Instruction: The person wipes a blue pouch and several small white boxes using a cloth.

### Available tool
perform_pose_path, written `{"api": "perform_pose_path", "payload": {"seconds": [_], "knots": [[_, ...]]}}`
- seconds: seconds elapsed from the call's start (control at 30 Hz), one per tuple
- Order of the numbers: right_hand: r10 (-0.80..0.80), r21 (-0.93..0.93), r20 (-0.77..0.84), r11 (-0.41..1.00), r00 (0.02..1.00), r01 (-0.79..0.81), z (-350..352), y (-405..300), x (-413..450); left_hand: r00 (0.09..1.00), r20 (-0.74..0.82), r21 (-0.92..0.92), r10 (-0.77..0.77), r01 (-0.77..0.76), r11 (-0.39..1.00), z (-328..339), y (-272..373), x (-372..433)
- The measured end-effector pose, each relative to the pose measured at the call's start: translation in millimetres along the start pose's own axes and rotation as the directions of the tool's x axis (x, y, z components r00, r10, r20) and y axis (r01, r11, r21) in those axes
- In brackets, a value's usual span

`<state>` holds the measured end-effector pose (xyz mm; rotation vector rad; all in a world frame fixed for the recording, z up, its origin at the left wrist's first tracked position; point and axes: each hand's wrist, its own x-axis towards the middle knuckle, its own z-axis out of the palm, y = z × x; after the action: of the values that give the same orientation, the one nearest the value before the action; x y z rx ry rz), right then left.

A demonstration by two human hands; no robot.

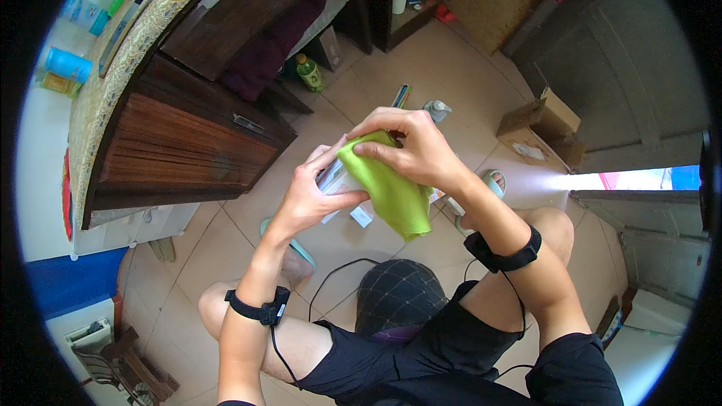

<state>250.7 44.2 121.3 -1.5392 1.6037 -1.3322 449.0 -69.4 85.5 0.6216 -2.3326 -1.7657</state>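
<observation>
My left hand (316, 192) grips a pale box-like object (340, 180), its thumb along the near side and its fingers behind. Over the far end of that object lies a lime-green cloth (389, 186), pinched by my right hand (409, 146) between thumb and fingers. The cloth's loose end hangs down toward me. The green cloth hides part of the held object, so its exact kind cannot be told. Below the hands, a small white box (361, 216) rests on the tiled floor. Beyond the right hand stand a pump bottle (437, 110) and several pens or thin sticks (401, 96).
A green-labelled drink bottle (309, 72) stands by the dark wooden cabinet (186, 146). An opened cardboard box (530, 135) sits at the right near the grey door (615, 67). Between my knees is a dark quilted rounded object (400, 296). Black cables run from both forearm straps.
</observation>
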Motion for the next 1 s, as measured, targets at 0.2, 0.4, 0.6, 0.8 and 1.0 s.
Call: {"api": "perform_pose_path", "payload": {"seconds": [0.2, 0.4, 0.6, 0.8, 1.0], "knots": [[0.007, -0.132, -0.046, 0.991, 0.999, -0.013, 0, 3, 0, 0.99, -0.127, -0.064, -0.057, 0.05, 0.997, -1, 4, -7], [0.189, -0.057, 0.044, 0.981, 0.981, -0.186, 2, 1, -1, 0.976, -0.217, 0.194, -0.012, 0.055, 0.979, -7, -11, -1], [0.229, -0.208, -0.155, 0.944, 0.961, -0.258, 5, 18, -6, 0.952, -0.146, -0.454, -0.268, 0.177, 0.873, -1, 0, -1], [0.164, -0.096, -0.129, 0.98, 0.978, -0.177, 4, 4, -2, 0.945, 0.018, -0.702, -0.327, 0.245, 0.668, 6, 4, 0], [0.015, -0.167, -0.155, 0.985, 0.988, -0.041, 6, -2, 2, 0.888, 0.075, -0.671, -0.454, 0.382, 0.636, 5, -8, -3]]}}
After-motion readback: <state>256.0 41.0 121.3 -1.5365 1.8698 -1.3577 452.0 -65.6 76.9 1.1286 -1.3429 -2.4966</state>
